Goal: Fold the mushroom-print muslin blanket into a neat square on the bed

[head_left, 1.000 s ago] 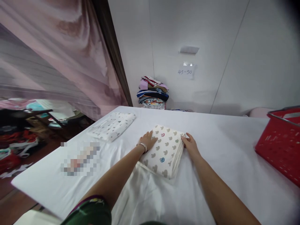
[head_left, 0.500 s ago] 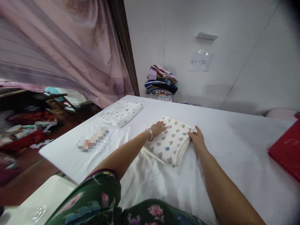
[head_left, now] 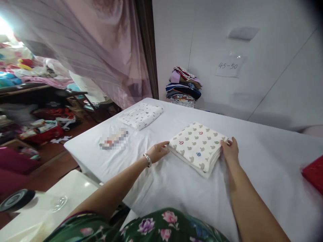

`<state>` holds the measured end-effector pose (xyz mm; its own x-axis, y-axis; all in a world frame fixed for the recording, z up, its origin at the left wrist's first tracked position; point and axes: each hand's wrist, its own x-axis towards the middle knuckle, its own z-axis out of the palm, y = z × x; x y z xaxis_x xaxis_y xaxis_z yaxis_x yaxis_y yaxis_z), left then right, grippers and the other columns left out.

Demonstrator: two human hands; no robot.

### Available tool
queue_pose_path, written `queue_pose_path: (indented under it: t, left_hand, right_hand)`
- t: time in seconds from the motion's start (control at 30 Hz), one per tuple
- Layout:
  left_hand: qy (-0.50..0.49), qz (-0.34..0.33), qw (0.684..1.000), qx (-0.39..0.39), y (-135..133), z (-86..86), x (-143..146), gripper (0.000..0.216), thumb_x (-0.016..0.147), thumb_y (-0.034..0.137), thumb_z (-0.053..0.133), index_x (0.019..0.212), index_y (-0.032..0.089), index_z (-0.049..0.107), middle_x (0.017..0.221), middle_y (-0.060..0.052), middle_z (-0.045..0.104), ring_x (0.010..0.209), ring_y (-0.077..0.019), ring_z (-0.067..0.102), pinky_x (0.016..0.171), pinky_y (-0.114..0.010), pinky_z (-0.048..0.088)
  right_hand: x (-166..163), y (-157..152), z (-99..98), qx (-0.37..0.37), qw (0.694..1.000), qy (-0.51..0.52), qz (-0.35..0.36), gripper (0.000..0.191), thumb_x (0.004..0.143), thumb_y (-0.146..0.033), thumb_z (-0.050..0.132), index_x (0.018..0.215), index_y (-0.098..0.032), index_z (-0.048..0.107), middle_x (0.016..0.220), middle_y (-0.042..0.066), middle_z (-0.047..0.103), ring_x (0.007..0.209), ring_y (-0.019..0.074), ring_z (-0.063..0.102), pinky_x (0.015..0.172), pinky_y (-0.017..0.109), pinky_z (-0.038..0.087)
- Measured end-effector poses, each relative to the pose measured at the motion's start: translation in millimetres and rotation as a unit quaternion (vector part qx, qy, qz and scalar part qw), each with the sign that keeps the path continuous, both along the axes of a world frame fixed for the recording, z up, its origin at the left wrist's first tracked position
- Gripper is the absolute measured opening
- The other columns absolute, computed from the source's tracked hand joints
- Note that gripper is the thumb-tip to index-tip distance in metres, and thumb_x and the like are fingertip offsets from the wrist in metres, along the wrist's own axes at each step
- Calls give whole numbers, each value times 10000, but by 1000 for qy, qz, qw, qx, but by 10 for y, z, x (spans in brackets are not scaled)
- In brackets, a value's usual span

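Note:
A folded white cloth (head_left: 195, 148) with grey, red, blue and green mushroom-like prints lies on the white-covered table (head_left: 259, 161) in front of me. My left hand (head_left: 158, 152), a silver bracelet on its wrist, pinches the cloth's left corner between thumb and fingers. At the opposite side my right hand (head_left: 230, 148) grips the right corner, its fingers closed on the edge. Farther left lies a second folded cloth (head_left: 142, 116), white with small dark prints. Nearer me on that side is a blurred-out item (head_left: 114, 138) that I cannot make out.
Against the wall stands a stack of folded clothes (head_left: 184, 85). A red package (head_left: 314, 174) lies at the right edge. A pink curtain (head_left: 113, 50) hangs at left. At lower left, a clear bottle with a black cap (head_left: 17, 200) lies on a white surface (head_left: 75, 188).
My left hand has slid off the cloth's top to its left corner and now pinches it. My right hand stays at the right corner. The view has turned left.

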<state>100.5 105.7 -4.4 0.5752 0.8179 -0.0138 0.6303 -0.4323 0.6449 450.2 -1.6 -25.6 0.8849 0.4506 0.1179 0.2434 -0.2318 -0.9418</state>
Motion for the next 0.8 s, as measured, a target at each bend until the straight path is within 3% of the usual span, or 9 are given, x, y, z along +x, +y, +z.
queue_pose_path:
  t: [0.1,0.2,0.3,0.37,0.5,0.63,0.8]
  left_hand:
    - [7,41,999,29,-48,-1,131,519,737,399,555,1228,236,504,1022,-19,626,755,-137,584,729,-252,469]
    - [20,52,996,66,-35,-21,266,473,758,362,541,1213,239,502,1073,-20,615,879,-161,582,805,-253,447]
    - [47,44,992,112,-1,-54,365,421,774,323,521,1185,230,508,1116,-29,602,1016,-191,537,897,-281,397]
    - [61,40,989,125,13,-69,406,404,779,321,512,1171,223,508,1114,-31,602,1025,-201,528,904,-297,388]
    - [74,44,989,122,20,-74,434,377,793,319,493,1157,222,507,1122,-29,596,1026,-196,518,898,-296,380]
    - [86,60,988,113,41,-72,432,314,800,295,473,1099,223,537,1081,-38,608,1011,-205,516,874,-311,378]
    - [91,69,987,110,64,-72,438,250,791,276,474,1016,218,566,1013,-51,619,980,-217,523,843,-326,382]
  right_hand:
    - [-180,-80,195,-21,992,-117,47,684,681,-427,580,1289,-152,432,1295,125,468,1140,258,456,960,401,355]
    - [-565,-182,418,-27,965,-112,237,541,748,-425,537,1239,-203,495,1140,83,598,1005,227,558,878,384,427]
    - [-991,-276,513,-111,881,-158,433,488,769,-413,537,1232,-261,512,1185,67,584,1018,235,560,837,368,452]
    - [-1182,-315,487,-155,821,-252,488,508,775,-383,532,1264,-251,482,1272,72,520,1126,248,492,918,393,398]
    - [-1273,-363,347,-219,758,-410,457,508,806,-269,465,1310,-222,417,1342,86,444,1230,237,388,984,424,315]
    - [-1239,-459,178,-246,727,-493,411,486,840,-208,376,1326,-210,389,1340,92,450,1226,227,398,961,423,337]
    - [-1268,-591,-41,-204,702,-573,370,531,832,-114,337,1360,-166,341,1377,124,395,1252,250,366,984,440,308]
